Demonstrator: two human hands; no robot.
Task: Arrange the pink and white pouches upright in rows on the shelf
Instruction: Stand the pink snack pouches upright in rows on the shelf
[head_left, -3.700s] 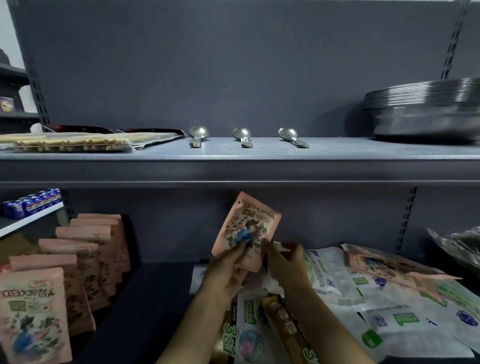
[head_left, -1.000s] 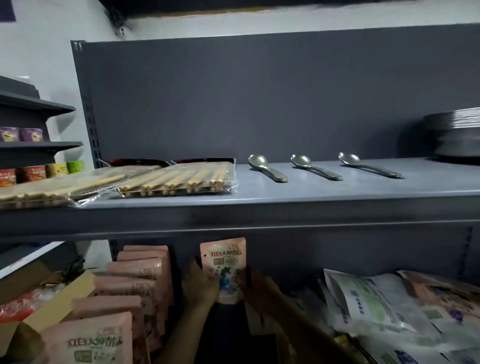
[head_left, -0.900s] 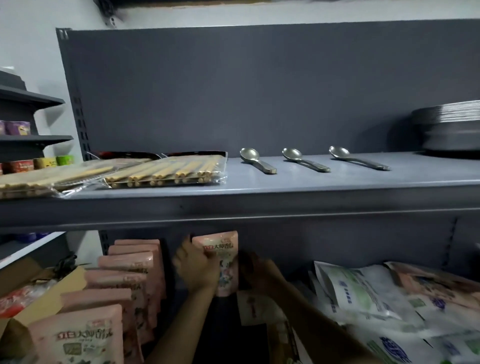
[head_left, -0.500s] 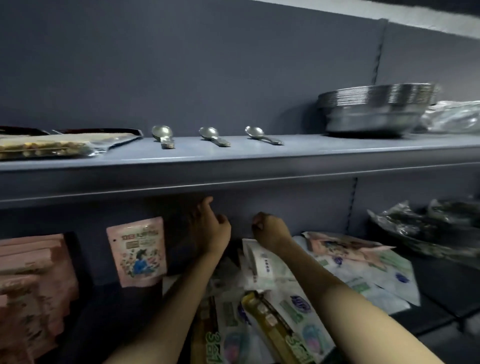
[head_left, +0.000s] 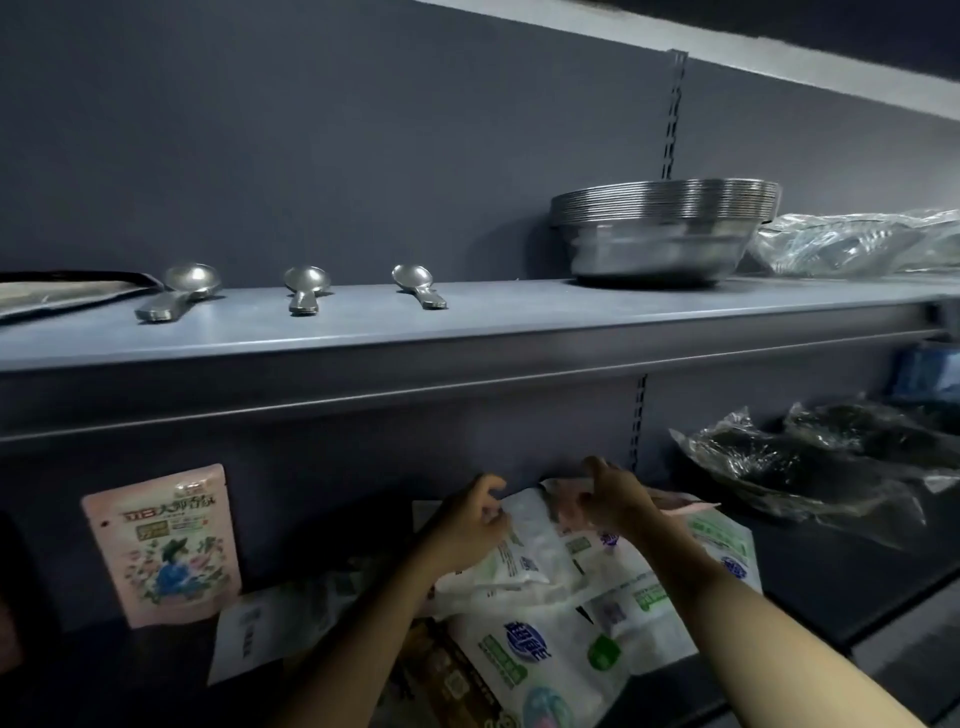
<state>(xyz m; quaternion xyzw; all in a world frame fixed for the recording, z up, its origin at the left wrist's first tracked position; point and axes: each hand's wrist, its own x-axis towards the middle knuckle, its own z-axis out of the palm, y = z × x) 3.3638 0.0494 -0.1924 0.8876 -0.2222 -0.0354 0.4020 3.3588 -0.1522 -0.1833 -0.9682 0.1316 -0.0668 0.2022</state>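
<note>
**Pink pouch upright, both hands in the heap**

Pink pouch stands upright against the back panel of the lower shelf, at about 9 o'clock from my hands and well apart from them. Nothing touches it.

My left hand hovers over the heap of white pouches; its fingers are curled and a little apart, tips just above the top white pouch, clamped on nothing that I can make out. My right hand sits at 3 o'clock from the left one, its fingers drawn together on the upper edge of a second pink pouch that lies flat on top of the heap, though whether they really pinch it I cannot tell.

More white pouches spill toward 6 o'clock, under my forearms. At 3 o'clock from the heap lie dark plastic bags.

On the upper shelf, three spoons lie in a row at 11 o'clock, and a stack of steel bowls stands at 1 o'clock.
</note>
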